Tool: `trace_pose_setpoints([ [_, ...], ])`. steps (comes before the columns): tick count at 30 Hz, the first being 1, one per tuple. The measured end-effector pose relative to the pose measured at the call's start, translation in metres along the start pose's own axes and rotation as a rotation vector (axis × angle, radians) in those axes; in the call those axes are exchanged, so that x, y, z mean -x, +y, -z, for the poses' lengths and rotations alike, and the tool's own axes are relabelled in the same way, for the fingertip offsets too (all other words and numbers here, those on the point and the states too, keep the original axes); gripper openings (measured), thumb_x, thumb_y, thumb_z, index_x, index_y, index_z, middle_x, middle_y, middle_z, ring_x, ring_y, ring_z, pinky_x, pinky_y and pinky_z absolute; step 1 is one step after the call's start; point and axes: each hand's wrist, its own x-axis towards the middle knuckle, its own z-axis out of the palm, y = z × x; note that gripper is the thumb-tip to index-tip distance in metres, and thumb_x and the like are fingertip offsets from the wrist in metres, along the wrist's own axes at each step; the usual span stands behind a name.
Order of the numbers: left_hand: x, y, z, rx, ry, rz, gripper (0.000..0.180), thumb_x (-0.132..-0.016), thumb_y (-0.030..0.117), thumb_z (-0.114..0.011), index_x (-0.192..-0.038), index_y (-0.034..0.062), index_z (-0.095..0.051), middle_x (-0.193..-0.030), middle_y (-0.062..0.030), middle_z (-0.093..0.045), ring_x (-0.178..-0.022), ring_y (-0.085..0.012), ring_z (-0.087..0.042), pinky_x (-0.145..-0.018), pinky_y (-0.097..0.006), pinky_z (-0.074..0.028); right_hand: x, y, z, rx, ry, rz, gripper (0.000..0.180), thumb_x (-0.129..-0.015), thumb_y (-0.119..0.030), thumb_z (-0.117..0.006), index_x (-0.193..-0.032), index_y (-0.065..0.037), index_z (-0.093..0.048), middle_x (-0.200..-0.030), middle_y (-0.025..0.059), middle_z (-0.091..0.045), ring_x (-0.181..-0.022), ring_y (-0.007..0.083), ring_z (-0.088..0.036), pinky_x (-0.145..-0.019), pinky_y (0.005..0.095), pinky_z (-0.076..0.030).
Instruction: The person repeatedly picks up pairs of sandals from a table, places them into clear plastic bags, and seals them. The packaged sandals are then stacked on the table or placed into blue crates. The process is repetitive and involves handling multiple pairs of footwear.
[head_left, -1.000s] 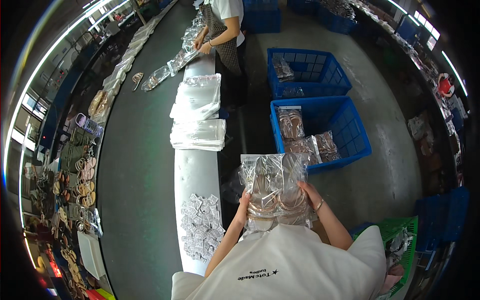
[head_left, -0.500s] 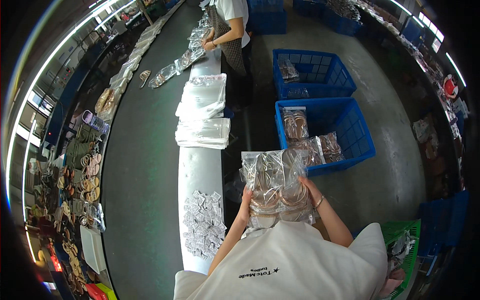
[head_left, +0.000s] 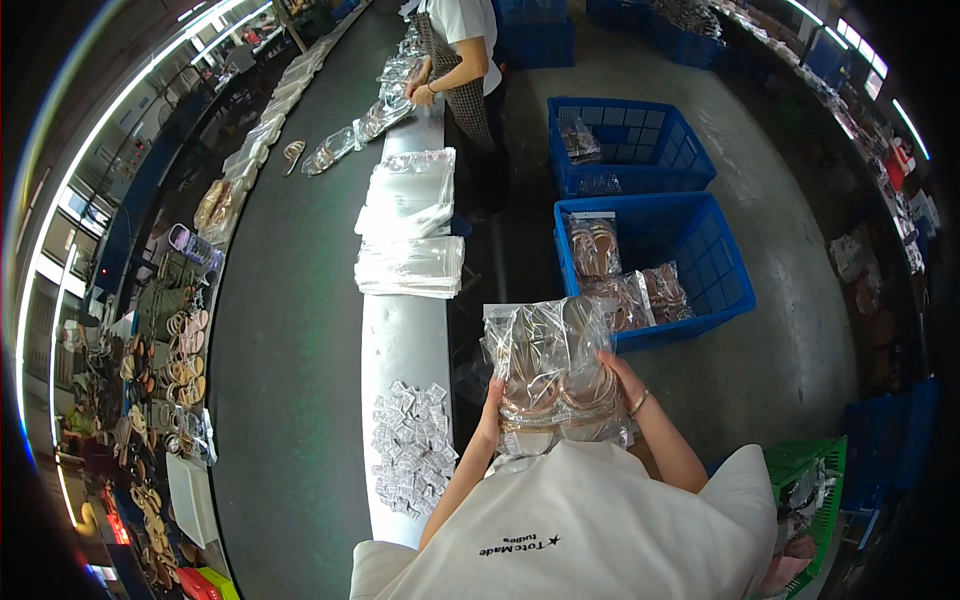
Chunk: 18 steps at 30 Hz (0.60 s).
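Note:
Against my body I have a pile of sandals in clear plastic bags, their pale soles and brown straps showing through the film. My left hand grips its left side, and the fingertips are partly hidden. On the opposite side my right hand, below a bracelet, closes on the same pile. Just beyond it stands a blue crate with several bagged sandals inside. Left of my left forearm, small white packets lie heaped on the metal ledge.
Stacked clear bags lie farther up the ledge, beside a dark conveyor belt. A co-worker handles bagged sandals there. Another blue crate stands behind the nearer one. A green crate is at my right, and sandals line the left racks.
The surroundings have shifted slightly to the right in view. My hands keep their hold on the bagged sandals, and the co-worker's hands have moved a little.

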Motion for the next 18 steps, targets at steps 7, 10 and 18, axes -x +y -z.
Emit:
trace_pose_setpoints([
  [7,-0.007,-0.007,0.004,-0.066,0.077,-0.042,0.067,-0.086,0.055,-0.040,-0.129,0.0043,-0.040,-0.123,-0.0112,-0.051,-0.111,-0.0232,-0.050,-0.096,-0.035,-0.038,0.005,-0.006,-0.010,-0.020,-0.010,0.001,0.039,-0.080,-0.035,-0.063,-0.102,-0.004,-0.058,-0.093,0.0041,-0.061,-0.081,0.0130,-0.060,-0.071,0.0267,-0.050],
  [10,-0.012,-0.011,0.009,-0.060,0.077,-0.025,0.067,-0.085,0.055,-0.041,-0.128,0.0039,-0.042,-0.122,-0.0114,-0.052,-0.109,-0.0232,-0.052,-0.095,-0.034,-0.039,-0.001,-0.003,-0.004,-0.050,-0.035,-0.024,0.039,-0.079,-0.036,-0.063,-0.102,-0.005,-0.058,-0.094,0.0035,-0.061,-0.082,0.0127,-0.060,-0.073,0.0266,-0.049],
  [18,-0.010,-0.003,0.009,0.013,0.021,0.050,0.062,-0.087,0.051,-0.042,-0.133,0.0094,-0.035,-0.128,-0.0088,-0.045,-0.115,-0.0222,-0.045,-0.098,-0.035,-0.034,-0.015,0.008,0.010,-0.073,-0.008,-0.013,0.035,-0.080,-0.034,-0.063,-0.101,-0.006,-0.058,-0.095,0.0023,-0.061,-0.083,0.0120,-0.059,-0.073,0.0274,-0.049],
])
